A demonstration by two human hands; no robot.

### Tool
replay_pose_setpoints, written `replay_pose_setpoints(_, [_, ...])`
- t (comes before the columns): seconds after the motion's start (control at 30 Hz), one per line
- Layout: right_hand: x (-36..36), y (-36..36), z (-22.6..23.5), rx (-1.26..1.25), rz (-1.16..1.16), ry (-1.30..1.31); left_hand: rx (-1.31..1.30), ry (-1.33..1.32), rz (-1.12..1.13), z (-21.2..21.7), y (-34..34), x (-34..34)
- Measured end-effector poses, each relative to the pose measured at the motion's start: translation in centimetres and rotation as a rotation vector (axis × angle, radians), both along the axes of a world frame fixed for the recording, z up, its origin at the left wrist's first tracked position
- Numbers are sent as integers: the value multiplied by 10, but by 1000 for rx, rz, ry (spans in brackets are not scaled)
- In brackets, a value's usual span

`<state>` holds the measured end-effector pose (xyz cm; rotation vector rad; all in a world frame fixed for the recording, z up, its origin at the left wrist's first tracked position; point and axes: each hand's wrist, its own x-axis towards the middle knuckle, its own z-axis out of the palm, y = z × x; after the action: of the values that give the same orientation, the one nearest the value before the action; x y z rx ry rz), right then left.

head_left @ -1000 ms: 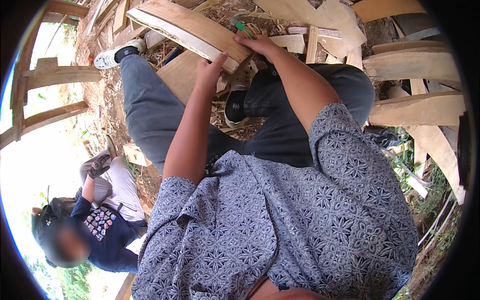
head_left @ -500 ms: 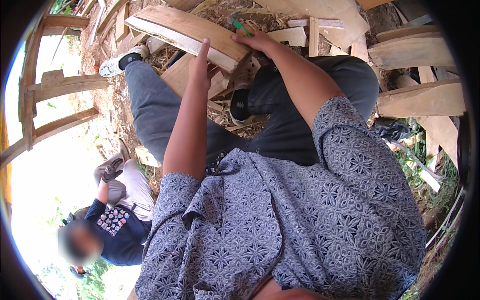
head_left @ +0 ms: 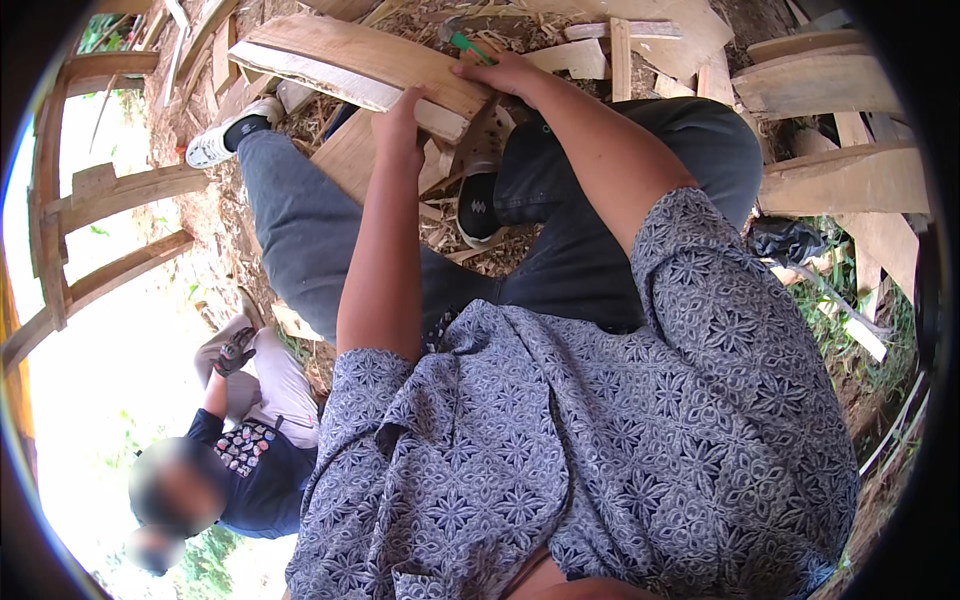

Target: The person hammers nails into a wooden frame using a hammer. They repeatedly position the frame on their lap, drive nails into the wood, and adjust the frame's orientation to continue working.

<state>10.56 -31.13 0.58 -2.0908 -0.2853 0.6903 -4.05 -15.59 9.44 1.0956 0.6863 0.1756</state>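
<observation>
A thick wooden plank with a pale front edge lies slantwise across other wood between my legs. My left hand is closed on its near edge, thumb on top; the fingers are partly hidden below. My right hand is at the plank's right end, closed around a tool with a green handle and a small grey head, which looks like a hammer. Its fingertips touch the plank's top. Beneath the plank, another wooden board rests at an angle near my shoe.
Offcuts and wood chips cover the ground around my feet. Curved boards are stacked at the right, beside a black plastic bag. A wooden frame stands at the left. A co-worker with a gloved hand sits at the lower left.
My left thumb, raised before, now lies over the plank's edge. The right hand keeps its place at the plank's end. The view has shifted slightly, and the co-worker's head has moved a little.
</observation>
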Motion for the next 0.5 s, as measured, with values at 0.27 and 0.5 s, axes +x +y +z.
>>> replay_pose_setpoints(0.27, [-8,-5,23,39,-11,68,10,42,-109,12,3,-12])
replay_pose_setpoints(0.5, [-17,-7,43,69,-20,126,1374,-38,-581,-11,-19,-92])
